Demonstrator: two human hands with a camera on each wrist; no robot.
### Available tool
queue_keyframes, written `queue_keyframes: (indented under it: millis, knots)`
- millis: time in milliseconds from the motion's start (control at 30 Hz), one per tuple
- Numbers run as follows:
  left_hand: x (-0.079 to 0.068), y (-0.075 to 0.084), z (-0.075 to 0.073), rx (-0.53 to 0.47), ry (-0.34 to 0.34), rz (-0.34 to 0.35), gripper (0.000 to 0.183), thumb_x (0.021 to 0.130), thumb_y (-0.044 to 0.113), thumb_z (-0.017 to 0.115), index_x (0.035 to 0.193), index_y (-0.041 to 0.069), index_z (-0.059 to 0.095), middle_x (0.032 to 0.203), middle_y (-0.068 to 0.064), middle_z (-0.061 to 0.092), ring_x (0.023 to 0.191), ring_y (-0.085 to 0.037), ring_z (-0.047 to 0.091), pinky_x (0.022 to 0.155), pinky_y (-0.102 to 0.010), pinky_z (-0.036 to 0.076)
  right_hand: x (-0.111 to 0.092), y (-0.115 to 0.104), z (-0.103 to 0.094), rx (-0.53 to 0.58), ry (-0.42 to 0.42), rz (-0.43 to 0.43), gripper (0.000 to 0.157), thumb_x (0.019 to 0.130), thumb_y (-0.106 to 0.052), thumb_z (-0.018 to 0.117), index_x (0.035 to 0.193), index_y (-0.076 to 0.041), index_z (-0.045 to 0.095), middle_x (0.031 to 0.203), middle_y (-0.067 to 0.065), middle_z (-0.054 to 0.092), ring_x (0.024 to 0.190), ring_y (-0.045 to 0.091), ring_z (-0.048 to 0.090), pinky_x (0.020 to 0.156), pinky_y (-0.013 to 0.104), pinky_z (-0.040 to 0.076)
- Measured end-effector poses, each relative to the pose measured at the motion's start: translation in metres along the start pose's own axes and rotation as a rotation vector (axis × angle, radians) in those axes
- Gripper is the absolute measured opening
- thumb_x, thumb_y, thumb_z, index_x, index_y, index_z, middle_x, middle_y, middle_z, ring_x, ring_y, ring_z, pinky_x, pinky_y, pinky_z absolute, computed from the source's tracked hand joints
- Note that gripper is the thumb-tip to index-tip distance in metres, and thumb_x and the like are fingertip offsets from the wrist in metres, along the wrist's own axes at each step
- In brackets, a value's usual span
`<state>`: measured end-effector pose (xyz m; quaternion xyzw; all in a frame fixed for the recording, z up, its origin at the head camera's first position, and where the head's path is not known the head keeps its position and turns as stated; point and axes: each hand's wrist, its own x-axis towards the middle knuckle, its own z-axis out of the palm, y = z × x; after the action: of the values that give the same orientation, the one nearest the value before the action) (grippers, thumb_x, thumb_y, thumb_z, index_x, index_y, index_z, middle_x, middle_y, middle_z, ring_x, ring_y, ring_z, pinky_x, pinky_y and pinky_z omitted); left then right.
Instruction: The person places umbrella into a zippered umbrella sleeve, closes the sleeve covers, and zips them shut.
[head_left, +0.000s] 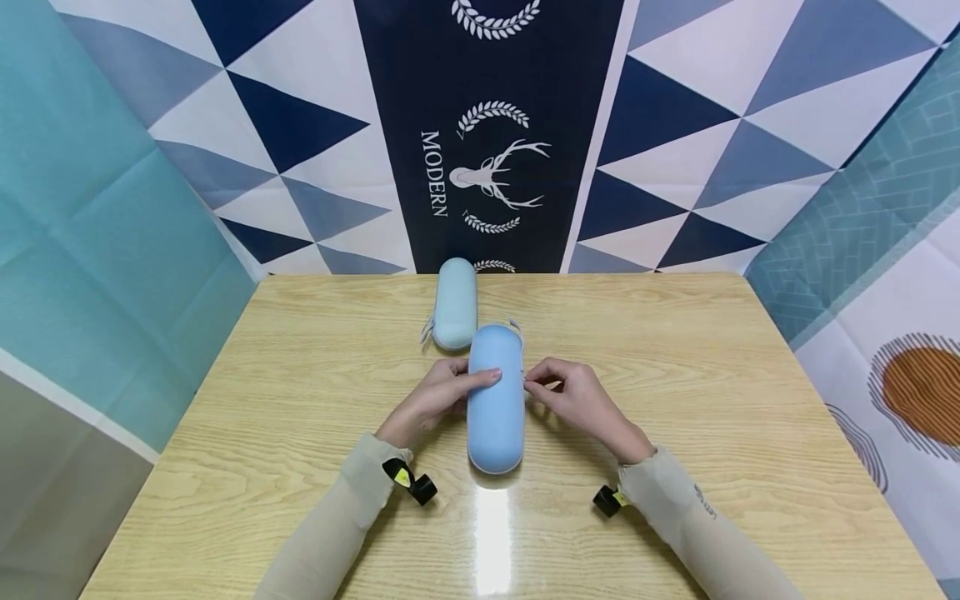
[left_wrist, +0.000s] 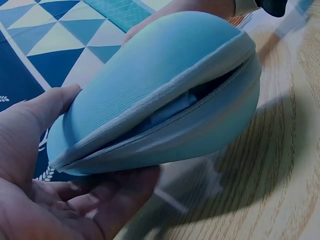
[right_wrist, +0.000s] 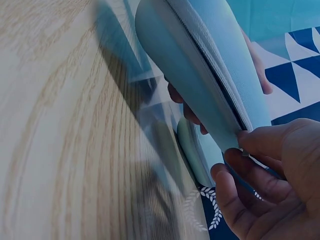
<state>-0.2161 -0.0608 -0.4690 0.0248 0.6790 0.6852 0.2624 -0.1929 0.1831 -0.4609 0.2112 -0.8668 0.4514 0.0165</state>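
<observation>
Left hand grips the blue case from its left side, thumb laid over the top and fingers tucked underneath, a hold that seems meant to steady the soft, rounded body while the other hand works. Right hand comes in from the right with thumb and forefinger pinching together at the edge of the case, at the end of the zip seam; they probably have the zip's pull, but the digits cover it and I cannot tell for certain.

The case sits between the two hands, its long side running near to far, and appears held up off the wooden table, judging by the shadow beneath it in the left wrist view. That raised, turned position likely gives the right hand room to get at the seam. The seam gapes into an opening, and something pale blue shows within, too little of it to name.

Farther off and slightly left, a paler case lies on the table near the far edge, a strap at its left side, perhaps set there to leave working space nearer the person.
</observation>
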Motion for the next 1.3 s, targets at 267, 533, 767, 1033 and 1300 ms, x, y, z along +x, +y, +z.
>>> queue_keyframes:
  millis: [267,533,767,1033,1300]
  knots:
    - [0.0017,-0.0014,-0.0005,0.042,0.001,0.025,0.061,0.093,0.034,0.077,0.139,0.0,0.058,0.128,-0.017,0.069,0.107,-0.024,0.069,0.09,-0.038,0.057,-0.0002,0.0027,-0.0019,-0.023,0.003,-0.018,0.004,0.094,-0.012,0.075,0.098,-0.012,0.077,0.099,0.003,0.076,0.091,0.018,0.071,0.074,0.027,0.061]
    - [0.0017,-0.002,0.0004,-0.009,0.003,0.029,0.058,0.094,0.027,0.071,0.14,-0.004,0.056,0.131,-0.02,0.066,0.106,-0.023,0.068,0.089,-0.035,0.056,-0.0002,0.0014,-0.0045,-0.045,0.017,-0.046,0.004,0.094,-0.014,0.076,0.097,-0.014,0.078,0.096,-0.001,0.075,0.087,0.013,0.069,0.072,0.027,0.06]
    - [0.0018,-0.0025,0.0012,-0.023,0.005,0.019,0.065,0.092,0.028,0.067,0.146,-0.003,0.05,0.136,-0.02,0.062,0.109,-0.025,0.066,0.091,-0.036,0.056,-0.0002,-0.0013,-0.0044,-0.061,0.02,-0.079,0.004,0.094,-0.013,0.077,0.097,-0.014,0.079,0.093,-0.003,0.075,0.085,0.011,0.068,0.071,0.028,0.06]
    - [0.0012,-0.0023,0.0016,-0.03,0.001,0.014,0.066,0.091,0.028,0.066,0.147,-0.004,0.048,0.135,-0.021,0.062,0.108,-0.025,0.067,0.088,-0.035,0.058,-0.0007,-0.0043,-0.0046,-0.068,0.023,-0.083,0.003,0.094,-0.014,0.076,0.096,-0.013,0.079,0.091,-0.003,0.074,0.083,0.009,0.066,0.069,0.028,0.059]
    - [0.0011,-0.0018,0.0018,-0.04,0.003,0.008,0.064,0.092,0.028,0.065,0.146,-0.004,0.049,0.133,-0.021,0.064,0.106,-0.024,0.069,0.088,-0.036,0.058,-0.0007,-0.0058,-0.0052,-0.066,0.014,-0.092,0.006,0.095,-0.016,0.076,0.094,-0.01,0.078,0.089,-0.004,0.074,0.081,0.008,0.065,0.069,0.026,0.058]
